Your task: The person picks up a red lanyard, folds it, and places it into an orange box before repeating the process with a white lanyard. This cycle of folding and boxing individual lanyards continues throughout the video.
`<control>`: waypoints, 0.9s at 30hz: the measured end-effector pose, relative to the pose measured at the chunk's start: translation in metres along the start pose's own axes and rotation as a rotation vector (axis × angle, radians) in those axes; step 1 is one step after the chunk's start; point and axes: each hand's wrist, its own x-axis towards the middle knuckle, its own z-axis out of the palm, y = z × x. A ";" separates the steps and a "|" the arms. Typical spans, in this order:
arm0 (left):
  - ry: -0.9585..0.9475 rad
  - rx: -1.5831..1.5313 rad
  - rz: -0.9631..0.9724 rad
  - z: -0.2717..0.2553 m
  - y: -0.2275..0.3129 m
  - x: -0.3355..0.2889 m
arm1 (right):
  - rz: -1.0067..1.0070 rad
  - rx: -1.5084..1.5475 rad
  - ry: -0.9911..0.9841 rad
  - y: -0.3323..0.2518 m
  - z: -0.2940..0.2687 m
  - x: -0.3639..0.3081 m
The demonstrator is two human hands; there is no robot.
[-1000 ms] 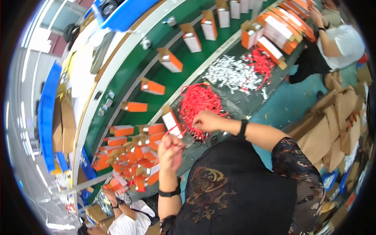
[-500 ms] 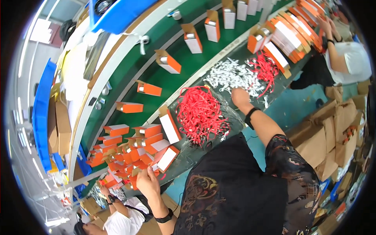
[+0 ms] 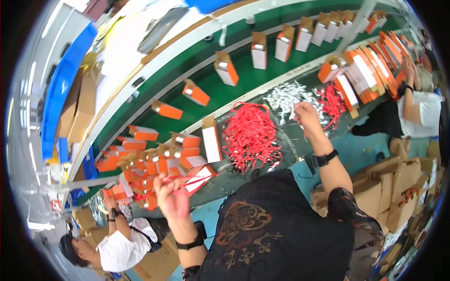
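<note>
My left hand [image 3: 174, 199] is closed on a thin red strap [image 3: 202, 177], which trails right across an orange-and-white box [image 3: 197, 182]. Beside it, several orange boxes [image 3: 154, 159] with raised cardboard flaps crowd together. My right hand [image 3: 307, 118] is pinched above the near side of a heap of small white straps [image 3: 287, 97]; what is between its fingers is too small to make out. A large tangled heap of red straps [image 3: 251, 136] lies between my hands. Another, smaller red heap [image 3: 332, 105] is beside the white one.
A green conveyor [image 3: 206, 112] carries a spaced row of open boxes [image 3: 227, 70]. Stacked orange-and-white boxes [image 3: 365, 75] stand at the far right, by a co-worker [image 3: 417, 112]. Another co-worker [image 3: 122, 243] is at lower left. Brown cartons [image 3: 379, 187] stand on the floor at right.
The view has shifted. A red strap now stretches from my left hand, which is raised beside the boxes. My right hand has lifted from the edge of the white heap.
</note>
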 end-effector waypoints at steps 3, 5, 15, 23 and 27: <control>-0.229 -0.473 -0.242 -0.014 -0.013 0.019 | -0.129 0.265 -0.304 -0.036 0.058 -0.045; -0.235 -0.512 -0.299 -0.008 -0.017 0.025 | -0.216 0.322 -0.492 -0.042 0.121 -0.071; -0.069 -0.257 0.176 -0.043 0.003 0.037 | 0.640 0.119 -1.037 -0.044 0.253 -0.179; 0.064 -0.530 -0.208 -0.080 -0.006 0.024 | -0.784 -0.450 -1.085 -0.053 0.345 -0.235; -0.512 -0.937 -0.128 -0.091 0.015 0.023 | -0.679 -0.380 -1.137 -0.035 0.381 -0.253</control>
